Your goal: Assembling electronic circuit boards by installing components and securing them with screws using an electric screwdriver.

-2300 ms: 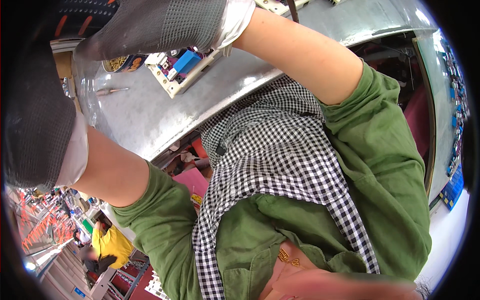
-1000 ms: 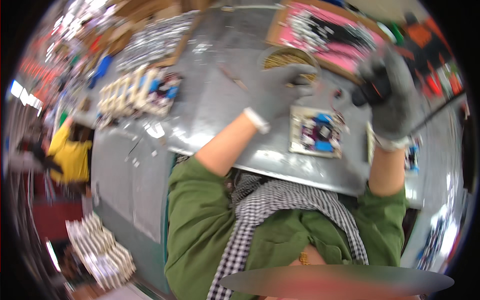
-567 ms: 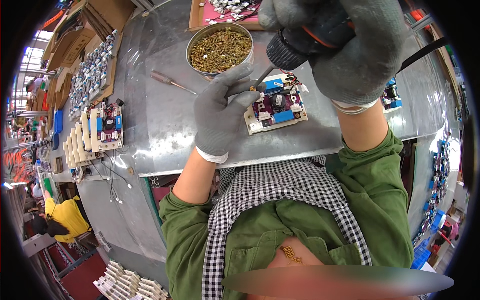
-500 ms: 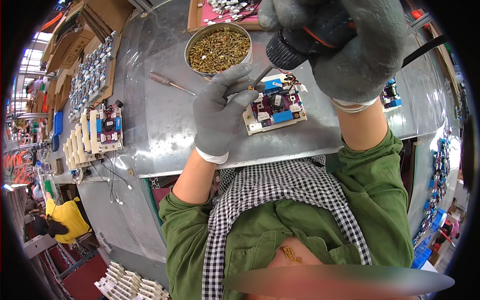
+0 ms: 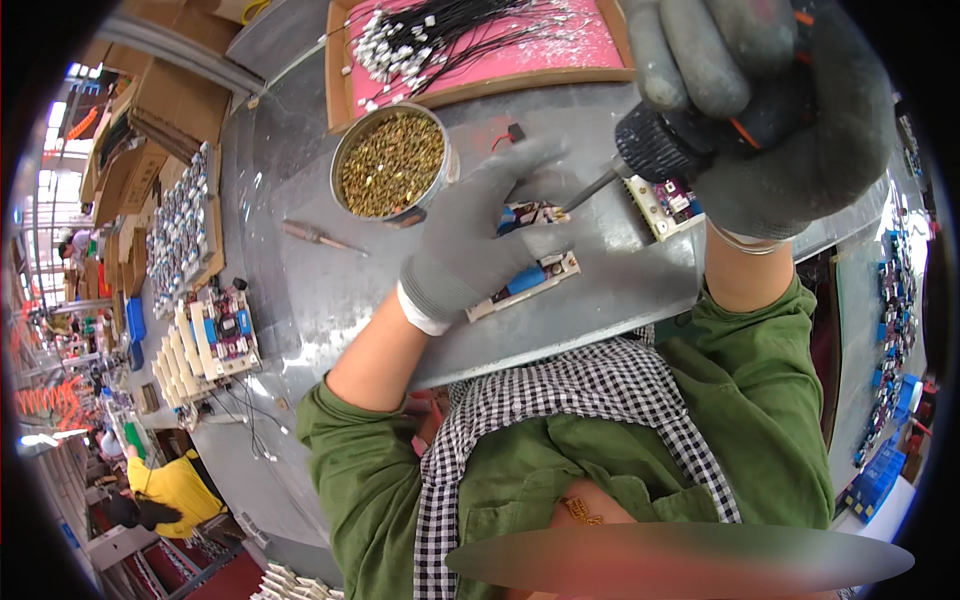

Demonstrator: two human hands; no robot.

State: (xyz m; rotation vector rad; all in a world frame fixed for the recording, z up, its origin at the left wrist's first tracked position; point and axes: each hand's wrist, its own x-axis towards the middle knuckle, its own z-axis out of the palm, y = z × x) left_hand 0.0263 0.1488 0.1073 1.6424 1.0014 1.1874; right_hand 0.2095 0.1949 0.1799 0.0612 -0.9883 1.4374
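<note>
My right hand point(image 5: 770, 130), in a grey glove, is wrapped round a black and orange power screwdriver point(image 5: 665, 145). Its long bit points down and left toward a circuit board point(image 5: 528, 282) on the metal bench. Over that board spreads my gloved left hand point(image 5: 470, 235), thumb and fingers apart and blurred by motion; it hides most of the board. Blue parts and a pale frame show at the board's edges. Whether the bit touches the board I cannot tell. To the left of my left hand stands a round tin point(image 5: 395, 165) of small brass-coloured screws.
A hand screwdriver point(image 5: 325, 238) lies left of the tin. At the back is a pink-lined cardboard tray point(image 5: 480, 85) with black wires and white connectors. A second board point(image 5: 665, 207) lies to the right. White frames with boards point(image 5: 205, 340) stand at left. A person in yellow point(image 5: 180, 490) is farther off.
My left hand has opened from a pinch at the bit tip and spread over the board. The power screwdriver has moved right with my right hand. The view has shifted, showing more of the tray.
</note>
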